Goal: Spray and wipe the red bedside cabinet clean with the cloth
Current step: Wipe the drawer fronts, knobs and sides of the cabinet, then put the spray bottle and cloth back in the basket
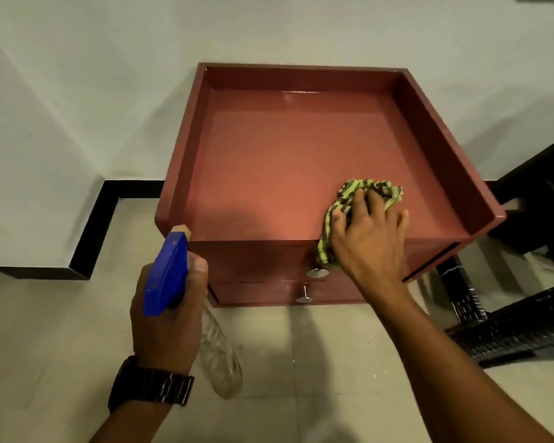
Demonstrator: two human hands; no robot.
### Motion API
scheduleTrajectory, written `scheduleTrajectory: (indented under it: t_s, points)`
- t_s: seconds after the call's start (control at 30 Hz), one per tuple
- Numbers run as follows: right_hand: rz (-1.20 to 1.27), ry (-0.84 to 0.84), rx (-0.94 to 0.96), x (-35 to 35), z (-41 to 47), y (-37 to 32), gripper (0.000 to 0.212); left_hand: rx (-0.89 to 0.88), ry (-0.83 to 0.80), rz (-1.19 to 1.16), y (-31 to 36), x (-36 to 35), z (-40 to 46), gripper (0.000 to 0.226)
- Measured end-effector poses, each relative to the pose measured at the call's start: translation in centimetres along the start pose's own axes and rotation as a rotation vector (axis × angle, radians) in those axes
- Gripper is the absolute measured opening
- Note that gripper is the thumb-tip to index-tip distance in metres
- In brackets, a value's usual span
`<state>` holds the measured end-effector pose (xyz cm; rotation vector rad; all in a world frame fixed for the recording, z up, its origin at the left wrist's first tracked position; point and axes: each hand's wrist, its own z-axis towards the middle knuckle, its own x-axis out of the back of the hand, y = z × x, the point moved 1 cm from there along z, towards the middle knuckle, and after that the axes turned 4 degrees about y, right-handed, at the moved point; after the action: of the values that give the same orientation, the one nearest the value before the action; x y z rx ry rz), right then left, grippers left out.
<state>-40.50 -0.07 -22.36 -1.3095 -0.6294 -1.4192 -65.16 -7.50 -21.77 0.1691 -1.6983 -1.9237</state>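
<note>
The red bedside cabinet (269,161) stands against the white wall, its top a shallow tray with raised rims. My right hand (370,238) presses a green and dark striped cloth (370,188) onto the top near its front right edge; part of the cloth hangs over the front. My left hand (167,321) grips a spray bottle (167,276) with a blue trigger head and a clear body, held in front of the cabinet's front left corner, nozzle toward the top. Two metal drawer knobs (317,272) show on the cabinet's front.
Dark furniture (525,330) with black woven surfaces stands close on the right of the cabinet. A black skirting strip (90,231) runs along the white wall at the left. Pale floor tiles (61,346) lie below. A dark watch (151,388) sits on my left wrist.
</note>
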Motion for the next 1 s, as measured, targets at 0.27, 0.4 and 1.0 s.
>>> scheduleTrajectory:
  t_s: [0.27,0.4,1.0]
  points:
    - [0.014,-0.236,0.184,4.1,0.9,-0.4,0.018,0.108,-0.015,0.094,8.1,-0.6,0.3,0.049]
    - [0.193,-0.470,0.063,7.2,3.1,0.0,0.024,0.150,-0.006,0.105,11.9,-1.8,1.0,0.035]
    - [0.725,-0.338,-0.504,18.9,4.3,0.8,0.017,0.146,-0.073,0.054,23.3,-4.7,4.7,0.016]
